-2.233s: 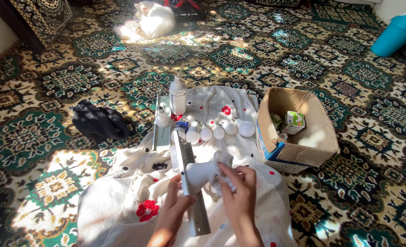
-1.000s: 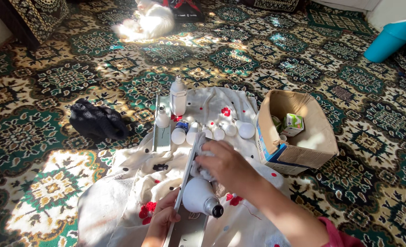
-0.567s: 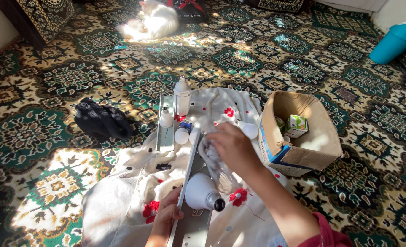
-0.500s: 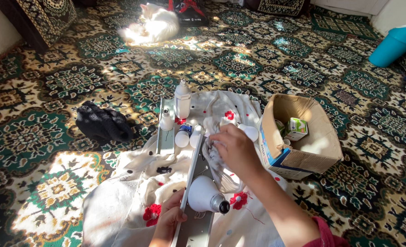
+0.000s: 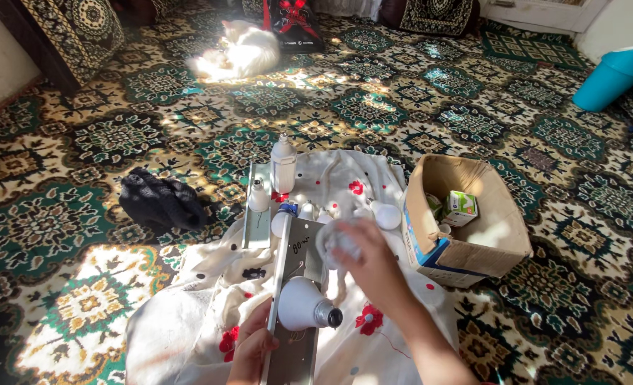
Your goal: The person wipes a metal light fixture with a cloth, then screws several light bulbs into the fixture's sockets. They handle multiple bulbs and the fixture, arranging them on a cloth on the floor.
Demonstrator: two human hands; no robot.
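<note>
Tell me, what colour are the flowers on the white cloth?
Red flowers, clearest in the head view.

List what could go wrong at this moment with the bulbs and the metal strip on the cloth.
1. The white bulb lies on its side on the narrow metal strip; only the left hand steadies that strip, so the bulb might roll off.
2. The right hand, blurred, carries a pale wad over the loose bulbs and the small bottle; it could knock them.
3. The white cloth is wrinkled, so things may tip.

Sunlit patterned green carpet (image 5: 430, 114), blue bin (image 5: 611, 77) by the white wall (image 5: 626, 25)
</note>
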